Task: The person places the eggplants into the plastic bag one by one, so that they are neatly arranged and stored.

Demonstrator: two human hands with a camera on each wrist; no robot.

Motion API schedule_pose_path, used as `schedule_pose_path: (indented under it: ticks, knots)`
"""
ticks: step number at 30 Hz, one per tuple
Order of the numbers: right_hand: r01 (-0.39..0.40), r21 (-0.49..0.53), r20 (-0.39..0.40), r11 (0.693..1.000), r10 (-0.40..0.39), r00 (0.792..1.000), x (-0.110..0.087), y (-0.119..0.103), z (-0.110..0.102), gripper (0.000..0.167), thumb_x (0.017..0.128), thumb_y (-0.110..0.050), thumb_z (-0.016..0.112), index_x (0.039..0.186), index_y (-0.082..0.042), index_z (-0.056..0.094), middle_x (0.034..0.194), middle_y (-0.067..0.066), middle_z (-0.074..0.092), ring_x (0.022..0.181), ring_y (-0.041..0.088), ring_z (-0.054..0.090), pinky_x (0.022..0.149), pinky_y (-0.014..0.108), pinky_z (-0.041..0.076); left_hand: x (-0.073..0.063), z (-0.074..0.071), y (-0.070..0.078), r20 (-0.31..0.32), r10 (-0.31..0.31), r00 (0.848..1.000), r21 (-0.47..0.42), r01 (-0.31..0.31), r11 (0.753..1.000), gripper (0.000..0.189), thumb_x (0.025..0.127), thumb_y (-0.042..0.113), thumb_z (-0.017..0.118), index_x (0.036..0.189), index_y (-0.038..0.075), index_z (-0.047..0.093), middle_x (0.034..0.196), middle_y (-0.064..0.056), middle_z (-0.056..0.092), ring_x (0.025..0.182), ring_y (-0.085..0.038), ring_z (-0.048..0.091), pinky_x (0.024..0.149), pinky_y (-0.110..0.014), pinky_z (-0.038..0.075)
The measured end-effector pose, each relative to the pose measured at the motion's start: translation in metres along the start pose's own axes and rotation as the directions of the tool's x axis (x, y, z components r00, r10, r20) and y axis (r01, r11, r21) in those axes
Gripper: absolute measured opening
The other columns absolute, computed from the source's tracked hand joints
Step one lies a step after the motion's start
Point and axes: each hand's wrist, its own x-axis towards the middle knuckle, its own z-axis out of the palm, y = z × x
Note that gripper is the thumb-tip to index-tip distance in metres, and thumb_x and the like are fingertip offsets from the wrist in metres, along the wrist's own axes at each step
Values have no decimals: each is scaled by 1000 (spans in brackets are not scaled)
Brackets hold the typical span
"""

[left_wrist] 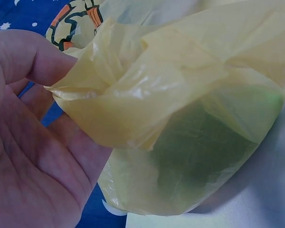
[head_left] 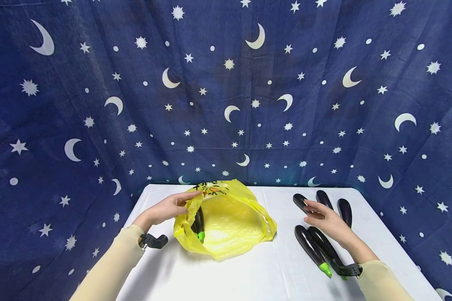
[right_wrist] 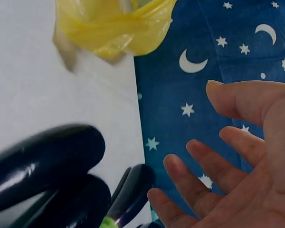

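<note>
A yellow plastic bag (head_left: 233, 225) lies on its side with its mouth spread toward me. My left hand (head_left: 167, 210) pinches the left part of its rim between thumb and fingers; the left wrist view shows the crumpled film (left_wrist: 109, 95) in that grip. Inside the bag, at the left, is a dark eggplant (head_left: 199, 223) with a green stem end. My right hand (head_left: 329, 223) hovers over the eggplants on the right, fingers spread and holding nothing. Nearest below it are two glossy eggplants (head_left: 309, 244) side by side; more eggplants (head_left: 345, 211) lie behind.
The white-covered table (head_left: 282, 276) carries the bag at centre-left and the eggplants at right. Behind and at both sides hangs a blue curtain (head_left: 226, 96) with moons and stars. A black strap (head_left: 152, 241) sits on the left wrist.
</note>
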Motion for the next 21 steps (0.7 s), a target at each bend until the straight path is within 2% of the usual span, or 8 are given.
schedule_pose_path:
  ticks: [6, 8, 13, 21]
  knots:
    - [-58, -85, -34, 995, 55, 998, -5, 8, -7, 75, 96, -31, 73, 155, 1, 39, 143, 30, 51, 130, 50, 50, 97, 49, 51, 1, -1, -1, 1, -13, 1000, 6, 13, 1000, 73, 92, -8, 54, 159, 17, 40, 165, -9, 31, 142, -29, 41, 102, -32, 47]
    - [-73, -102, -37, 992, 69, 997, -7, 12, -8, 76, 95, -31, 73, 155, 1, 39, 142, 30, 52, 130, 50, 51, 97, 54, 50, 1, -1, -2, 2, -13, 1000, 12, 13, 1000, 73, 92, -7, 55, 159, 17, 40, 165, -10, 31, 142, -29, 41, 103, -31, 47]
    - [-110, -120, -21, 987, 108, 994, -11, 23, -13, 77, 93, -29, 75, 155, 0, 39, 141, 31, 52, 128, 50, 52, 97, 56, 50, 0, -1, -1, 5, -15, 1000, 14, 15, 1000, 72, 93, -7, 55, 159, 17, 39, 165, -10, 31, 142, -29, 41, 103, -31, 47]
    - [-152, -130, 48, 980, 159, 986, -18, 34, -18, 79, 93, -27, 75, 156, 1, 36, 141, 31, 51, 125, 49, 51, 92, 58, 51, 1, 0, 2, 1, -23, 1000, 15, 23, 1000, 71, 93, -7, 54, 159, 17, 40, 165, -10, 31, 143, -30, 41, 106, -35, 46]
